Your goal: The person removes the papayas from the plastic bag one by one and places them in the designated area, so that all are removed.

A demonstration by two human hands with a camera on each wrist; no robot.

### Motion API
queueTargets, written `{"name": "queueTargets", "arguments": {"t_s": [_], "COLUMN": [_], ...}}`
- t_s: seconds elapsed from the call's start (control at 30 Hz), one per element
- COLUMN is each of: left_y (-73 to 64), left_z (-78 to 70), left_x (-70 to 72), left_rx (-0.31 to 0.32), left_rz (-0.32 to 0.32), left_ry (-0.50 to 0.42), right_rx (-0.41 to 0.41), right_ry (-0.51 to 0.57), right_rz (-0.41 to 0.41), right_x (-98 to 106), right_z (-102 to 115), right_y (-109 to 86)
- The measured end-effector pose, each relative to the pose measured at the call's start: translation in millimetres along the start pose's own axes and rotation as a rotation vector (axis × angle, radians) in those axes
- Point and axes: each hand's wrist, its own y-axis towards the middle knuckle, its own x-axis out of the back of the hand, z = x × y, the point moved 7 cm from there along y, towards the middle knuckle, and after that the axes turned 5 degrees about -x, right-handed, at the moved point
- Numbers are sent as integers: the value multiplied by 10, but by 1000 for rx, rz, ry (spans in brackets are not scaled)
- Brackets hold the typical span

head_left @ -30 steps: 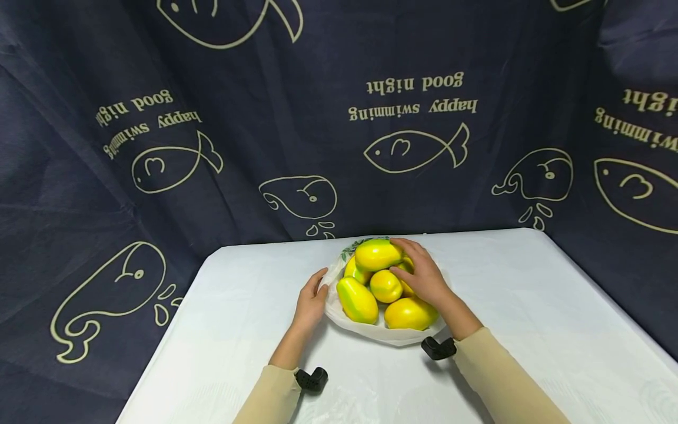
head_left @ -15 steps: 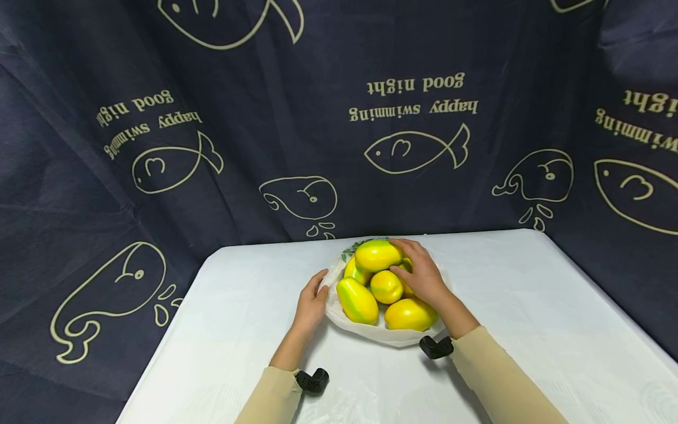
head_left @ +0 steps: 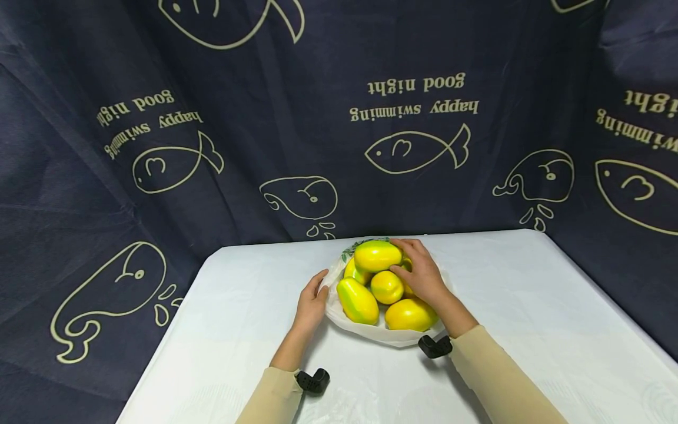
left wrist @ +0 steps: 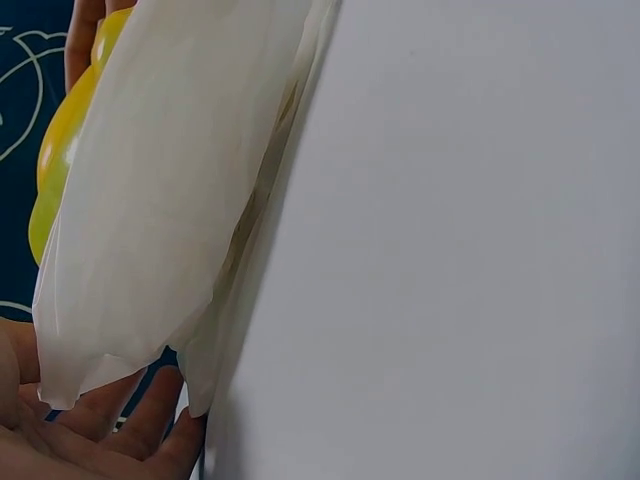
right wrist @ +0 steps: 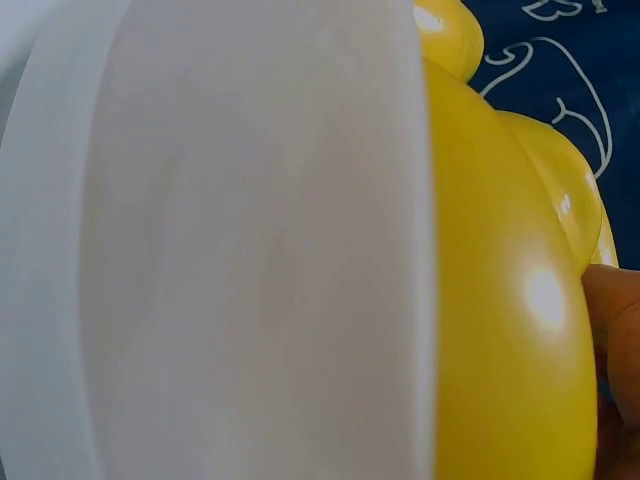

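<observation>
Left hand (head_left: 311,301) laid wide against the left rim of a white container (head_left: 382,336), thumb parted from fingers, yellow fruits (head_left: 358,301) heaped inside it on a white table (head_left: 254,300), the back fruit (head_left: 375,256) held at its right end by the right hand (head_left: 422,277).

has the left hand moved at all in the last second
No, not visibly: the left hand keeps its place against the left edge of the table, beside the bag.

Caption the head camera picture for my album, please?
Yellow fruit in a pale bag on a white table, left hand at the bag's side, right hand on the fruit.
</observation>
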Motion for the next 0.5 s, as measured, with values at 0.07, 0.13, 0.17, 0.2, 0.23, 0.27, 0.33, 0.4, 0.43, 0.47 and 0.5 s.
{"name": "queueTargets", "arguments": {"t_s": [0.07, 0.13, 0.17, 0.2, 0.23, 0.27, 0.33, 0.4, 0.43, 0.47, 0.5], "left_y": [-2, -2, -1, 0, 0, 2, 1, -3, -5, -7, -9], "left_z": [3, 5, 5, 5, 5, 4, 1, 1, 2, 2, 5], "left_x": [1, 2, 1, 0, -2, -2, -4, -3, -3, -1, -2], "left_rx": [1, 3, 2, 1, 1, 1, -1, 3, 6, 7, 9], "left_rz": [-2, -3, -2, -1, 0, 0, 0, -2, -3, -4, -4], "left_ry": [2, 2, 4, 5, 4, 3, -1, -14, -19, -23, -28], "right_rx": [-7, -18, -23, -25, -26, -27, -23, -15, -13, -14, -16], "right_ry": [-7, -15, -15, -11, -2, 11, 53, 109, 139, 162, 182], "right_rz": [-3, -10, -15, -21, -29, -37, -50, -63, -71, -78, -88], "right_x": [8, 22, 32, 47, 63, 79, 114, 156, 176, 197, 222], "right_z": [0, -4, -5, -6, -7, -8, -12, -17, -24, -36, -44], "right_y": [-2, -8, -13, -19, -25, -33, -53, -79, -93, -109, -127]}}
